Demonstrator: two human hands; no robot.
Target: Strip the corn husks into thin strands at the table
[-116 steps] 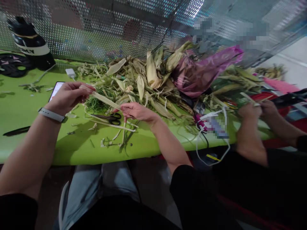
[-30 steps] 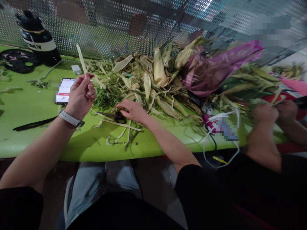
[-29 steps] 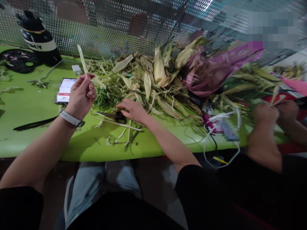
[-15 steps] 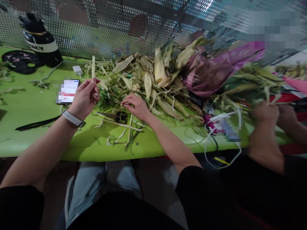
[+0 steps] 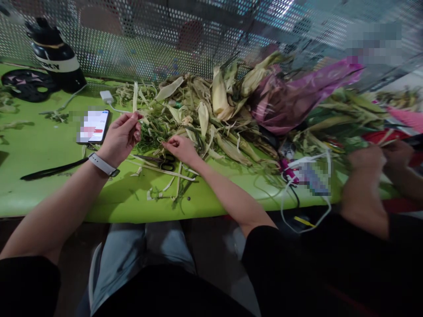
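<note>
In the head view, my only one, I have the left hand [image 5: 122, 134] pinching a pale husk strip [image 5: 135, 97] between thumb and forefinger, the other fingers curled in toward the palm. The strip rises from those fingertips, its lower end in the grip and its free end clear of the hand. It points up the frame, toward the perforated screen [image 5: 145, 48], with its long axis close to vertical there; I cannot judge how far it leans away from me. Behind it and to its right spreads the husk pile [image 5: 204, 118].

I see the right hand [image 5: 183, 149] well apart from the strip, thumb and fingers drawn together just above the scissors [image 5: 169, 164]; I cannot tell whether the tips grasp anything. The phone [image 5: 102, 127] lies on the green table [image 5: 198, 202], just beside the left hand.
</note>
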